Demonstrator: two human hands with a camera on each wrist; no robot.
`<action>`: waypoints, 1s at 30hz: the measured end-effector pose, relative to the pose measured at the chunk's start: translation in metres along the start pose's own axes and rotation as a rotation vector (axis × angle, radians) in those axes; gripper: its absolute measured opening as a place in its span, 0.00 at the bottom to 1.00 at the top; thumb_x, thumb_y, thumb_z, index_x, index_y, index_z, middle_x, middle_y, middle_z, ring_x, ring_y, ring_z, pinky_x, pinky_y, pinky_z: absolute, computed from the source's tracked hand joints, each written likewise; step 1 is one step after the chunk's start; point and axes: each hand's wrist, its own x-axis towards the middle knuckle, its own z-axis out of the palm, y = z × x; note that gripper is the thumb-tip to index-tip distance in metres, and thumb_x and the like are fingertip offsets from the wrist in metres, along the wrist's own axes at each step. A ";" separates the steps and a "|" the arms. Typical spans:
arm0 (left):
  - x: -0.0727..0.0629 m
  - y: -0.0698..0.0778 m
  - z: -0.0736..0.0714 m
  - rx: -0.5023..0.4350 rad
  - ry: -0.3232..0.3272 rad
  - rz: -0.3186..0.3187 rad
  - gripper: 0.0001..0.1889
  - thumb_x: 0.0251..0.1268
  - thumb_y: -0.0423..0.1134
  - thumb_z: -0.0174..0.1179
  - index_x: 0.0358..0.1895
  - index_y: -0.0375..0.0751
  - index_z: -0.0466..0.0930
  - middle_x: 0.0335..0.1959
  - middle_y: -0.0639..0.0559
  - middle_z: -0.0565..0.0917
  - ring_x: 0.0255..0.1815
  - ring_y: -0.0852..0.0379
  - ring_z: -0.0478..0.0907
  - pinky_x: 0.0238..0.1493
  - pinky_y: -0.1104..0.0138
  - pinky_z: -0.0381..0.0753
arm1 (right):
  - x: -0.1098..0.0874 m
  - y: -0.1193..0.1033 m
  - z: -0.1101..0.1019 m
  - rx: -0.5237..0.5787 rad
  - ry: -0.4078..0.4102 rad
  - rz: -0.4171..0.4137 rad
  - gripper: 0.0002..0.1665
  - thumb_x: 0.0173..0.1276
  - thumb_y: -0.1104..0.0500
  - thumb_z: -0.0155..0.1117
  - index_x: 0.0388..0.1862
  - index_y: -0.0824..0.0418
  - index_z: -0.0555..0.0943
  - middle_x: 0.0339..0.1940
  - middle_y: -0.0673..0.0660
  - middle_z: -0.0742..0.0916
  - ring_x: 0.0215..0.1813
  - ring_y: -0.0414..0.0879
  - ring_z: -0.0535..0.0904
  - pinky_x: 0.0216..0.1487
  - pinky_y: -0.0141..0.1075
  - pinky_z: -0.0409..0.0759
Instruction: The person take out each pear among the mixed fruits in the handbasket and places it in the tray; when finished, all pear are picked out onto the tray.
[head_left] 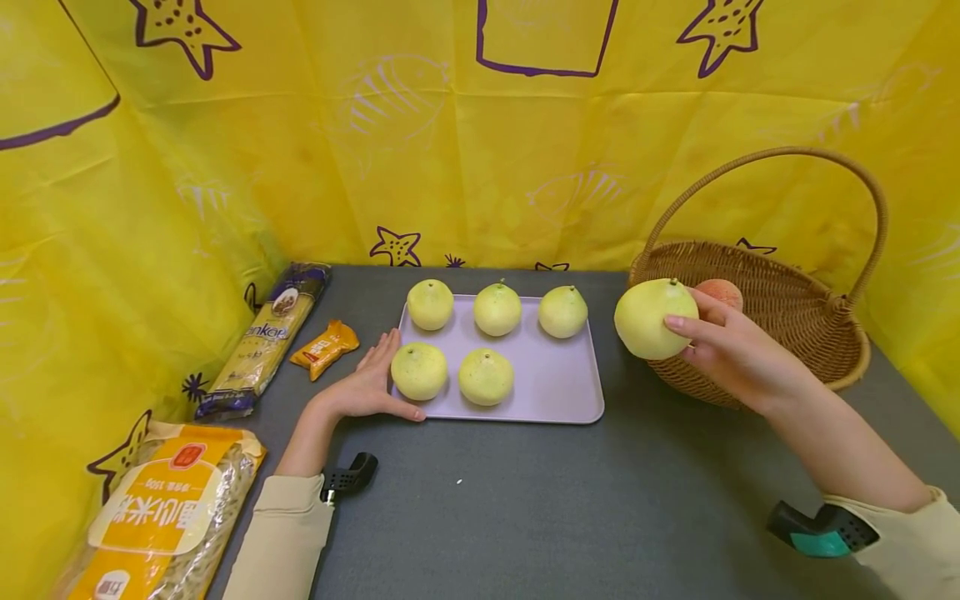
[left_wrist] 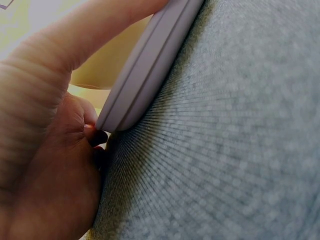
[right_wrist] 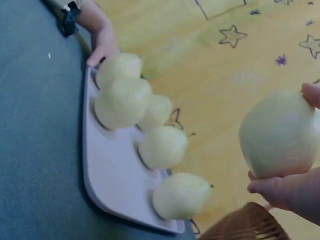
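Observation:
A lilac tray lies on the grey table with several pale yellow-green pears on it, in a back row and a front row. My left hand rests against the tray's left front corner, fingers spread along its side and thumb at the front rim. The left wrist view shows that thumb touching the tray edge. In the air to the right of the tray, my right hand grips another pear between thumb and fingers. The same held pear appears in the right wrist view.
A wicker basket with a tall handle stands at the right, a reddish round fruit inside. On the left lie a noodle packet, a small orange packet and a large orange-and-clear bag. Yellow cloth hangs around the table.

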 end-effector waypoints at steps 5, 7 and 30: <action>0.000 -0.001 0.000 0.000 0.001 0.001 0.74 0.40 0.61 0.76 0.76 0.33 0.26 0.78 0.35 0.29 0.77 0.38 0.26 0.72 0.43 0.31 | 0.002 0.008 0.011 0.007 -0.067 -0.014 0.22 0.78 0.67 0.44 0.68 0.61 0.62 0.61 0.55 0.75 0.55 0.43 0.76 0.54 0.31 0.75; 0.000 -0.001 0.000 -0.001 0.002 0.001 0.74 0.40 0.61 0.76 0.76 0.33 0.26 0.78 0.35 0.29 0.77 0.38 0.26 0.72 0.43 0.31 | 0.003 0.012 0.016 0.001 -0.064 -0.003 0.21 0.77 0.67 0.45 0.67 0.61 0.63 0.61 0.54 0.76 0.55 0.42 0.77 0.54 0.31 0.75; 0.001 0.001 0.001 0.004 0.003 0.003 0.75 0.39 0.61 0.77 0.76 0.32 0.27 0.78 0.34 0.30 0.77 0.39 0.27 0.72 0.43 0.30 | 0.026 0.086 0.051 -0.147 0.129 0.146 0.36 0.71 0.61 0.60 0.72 0.70 0.58 0.56 0.54 0.78 0.53 0.41 0.75 0.56 0.28 0.72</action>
